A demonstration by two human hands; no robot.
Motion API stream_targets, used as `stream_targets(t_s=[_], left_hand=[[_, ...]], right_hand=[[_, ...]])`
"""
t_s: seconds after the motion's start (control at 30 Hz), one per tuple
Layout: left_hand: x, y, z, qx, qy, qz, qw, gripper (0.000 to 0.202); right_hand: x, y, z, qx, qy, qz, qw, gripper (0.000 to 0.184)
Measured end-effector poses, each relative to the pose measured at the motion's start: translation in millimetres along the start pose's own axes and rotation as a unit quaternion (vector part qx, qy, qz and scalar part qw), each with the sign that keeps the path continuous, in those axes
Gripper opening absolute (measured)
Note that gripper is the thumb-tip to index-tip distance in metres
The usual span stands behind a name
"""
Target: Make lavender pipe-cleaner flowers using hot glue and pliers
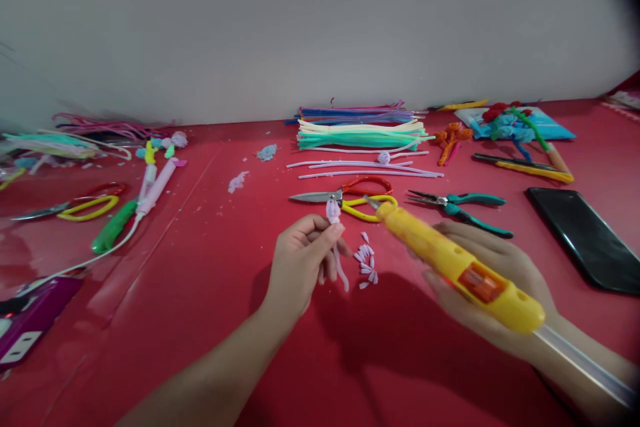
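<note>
Between thumb and fingers, my left hand pinches a small pale lilac pipe-cleaner flower, its stem hanging below the fingers. A yellow hot glue gun lies in my right hand, its nozzle pointing up and left toward the flower but apart from it. Out of the gun's back end runs a clear glue stick. Small cut lilac pieces are scattered on the table just right of my left hand. Behind the flower lie scissors with one red and one yellow handle.
Green-handled pliers and a black phone lie to the right. Pipe cleaners are bundled along the back of the red table. At left are other scissors, a pink glue gun and a purple power strip.
</note>
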State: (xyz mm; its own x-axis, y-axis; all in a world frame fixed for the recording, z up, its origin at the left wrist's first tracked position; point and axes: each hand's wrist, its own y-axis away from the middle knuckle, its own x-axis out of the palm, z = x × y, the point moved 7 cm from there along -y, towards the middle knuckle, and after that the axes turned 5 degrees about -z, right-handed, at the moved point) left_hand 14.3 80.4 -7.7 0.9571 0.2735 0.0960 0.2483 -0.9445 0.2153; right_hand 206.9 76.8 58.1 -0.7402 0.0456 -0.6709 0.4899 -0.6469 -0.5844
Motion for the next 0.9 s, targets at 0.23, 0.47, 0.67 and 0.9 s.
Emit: stream_targets(t_s=[0.23,0.47,0.67,0.9], left_hand=[[1.8,-4,4,-0.008,-0.020,0.008,1.000,0.025],[4.8,-2,7,-0.007,-0.032,0.025,0.999,0.025],[8.0,-1,11,0.004,-0.040,0.039,0.998,0.025],[10.1,2,10,0.001,-0.045,0.048,0.998,0.024]], right_hand=[[29,14,-46,0.130,0.168,0.172,0.962,0.022],[30,19,-36,0.071,0.264,0.241,0.931,0.038],[50,7,8,-0.047,0.107,0.170,0.979,0.011],[87,19,26,-0.169,0.154,0.116,0.967,0.025]])
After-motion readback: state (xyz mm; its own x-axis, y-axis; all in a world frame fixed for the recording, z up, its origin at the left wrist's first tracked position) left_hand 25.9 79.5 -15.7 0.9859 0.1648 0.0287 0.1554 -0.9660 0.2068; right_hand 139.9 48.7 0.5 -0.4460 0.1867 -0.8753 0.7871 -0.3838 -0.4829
